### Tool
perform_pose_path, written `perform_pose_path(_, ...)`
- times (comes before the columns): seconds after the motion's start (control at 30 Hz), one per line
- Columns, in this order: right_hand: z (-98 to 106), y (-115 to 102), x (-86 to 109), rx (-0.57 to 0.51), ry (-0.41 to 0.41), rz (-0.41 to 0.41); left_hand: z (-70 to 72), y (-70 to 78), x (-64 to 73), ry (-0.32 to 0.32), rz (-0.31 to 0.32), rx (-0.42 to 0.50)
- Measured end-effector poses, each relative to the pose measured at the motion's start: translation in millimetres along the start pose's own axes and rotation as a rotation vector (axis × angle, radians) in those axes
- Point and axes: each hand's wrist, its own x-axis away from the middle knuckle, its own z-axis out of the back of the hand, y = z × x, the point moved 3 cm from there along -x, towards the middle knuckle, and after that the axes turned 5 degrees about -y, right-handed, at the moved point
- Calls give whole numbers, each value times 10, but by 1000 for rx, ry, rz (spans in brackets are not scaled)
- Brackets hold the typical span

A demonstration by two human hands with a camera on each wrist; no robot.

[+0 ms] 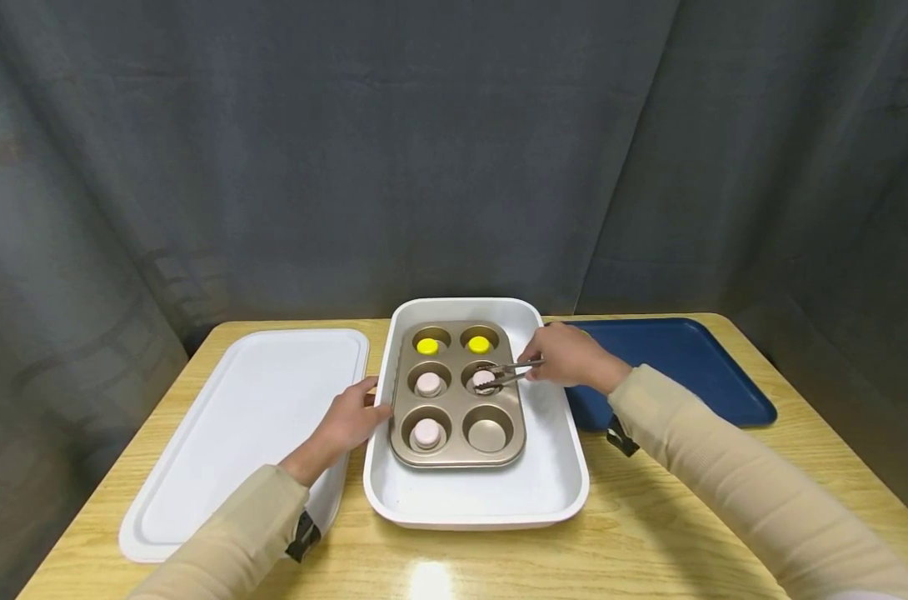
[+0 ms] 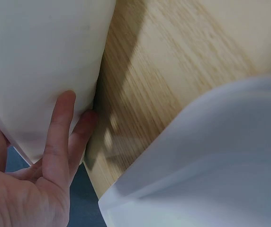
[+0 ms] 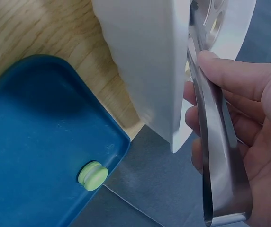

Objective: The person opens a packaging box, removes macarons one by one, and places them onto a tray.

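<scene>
My right hand [image 1: 574, 357] holds metal tongs [image 3: 216, 142], fingers on one side and thumb on the other. The tong tips lie around a pink macaron-like disc [image 1: 484, 379] in the middle right cup of a bronze muffin tin [image 1: 457, 421]. Two yellow discs [image 1: 427, 347] sit in the far cups. Two more pink discs [image 1: 427, 433] occupy the middle and near left cups; the near right cup holds nothing. My left hand [image 1: 352, 414] grips the left rim of the white tub [image 1: 476, 500] around the tin, its fingers along the outer wall [image 2: 40, 61].
A white tray [image 1: 251, 417] lies to the left, beside the tub. To the right is a dark blue tray [image 1: 671, 367], with a yellow-green disc [image 3: 94, 176] near its edge. Grey curtain [image 1: 424, 150] hangs behind the wooden table [image 1: 619, 533].
</scene>
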Motion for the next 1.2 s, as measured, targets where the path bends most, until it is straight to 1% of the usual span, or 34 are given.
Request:
perform_pose_path(0.2,0,35,14,-21,17,21,7,-2,6,-2,14,0)
perform_pose_path(0.43,40,81,67,-77,38,9,1,2,1,-11,7,18)
perform_pose_path(0.67,94,98,132,-75,48,-4,0,-4,0,-14,17,26)
perform_pose_path(0.8,127,108,174,-100,64,-11,6,-7,3,-14,21,23)
perform_pose_path(1.03,189,151,262,-134,88,-26,22,-14,6,-11,11,2)
perform_pose_path(1.2,233,200,339,-122,117,-21,29,-19,15,-12,7,9)
